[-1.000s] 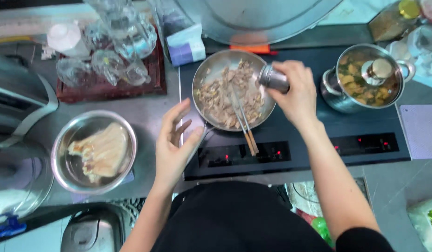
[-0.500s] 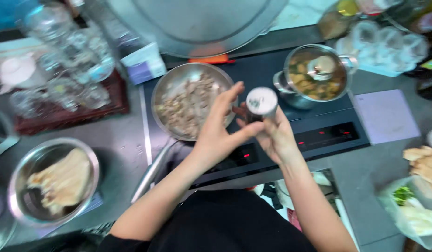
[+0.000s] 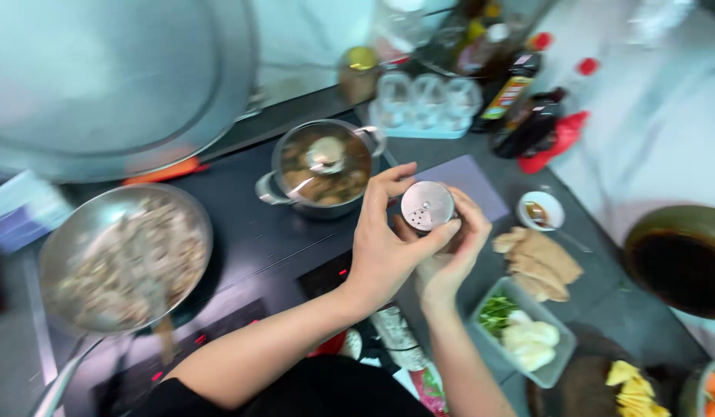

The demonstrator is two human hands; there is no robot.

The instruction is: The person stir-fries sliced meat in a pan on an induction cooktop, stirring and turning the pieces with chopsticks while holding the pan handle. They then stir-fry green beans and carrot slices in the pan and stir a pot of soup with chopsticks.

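Shifted right since the earlier frames, away from the frying pan (image 3: pixel 126 259) toward the near edge of the soup pot (image 3: pixel 322 166): both hands now closed together around the shaker (image 3: pixel 427 207), left hand (image 3: pixel 384 247) wrapping its lid side, right hand (image 3: pixel 450 259) cupping the body from below. Seemingly done sprinkling, lid being handled; long axis roughly upright, perforated top facing up toward the camera.

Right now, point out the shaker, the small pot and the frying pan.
shaker (image 3: pixel 427 206), head view, on its perforated lid.
small pot (image 3: pixel 274 189), head view, on its left rim.
frying pan (image 3: pixel 189 207), head view, on its right rim.
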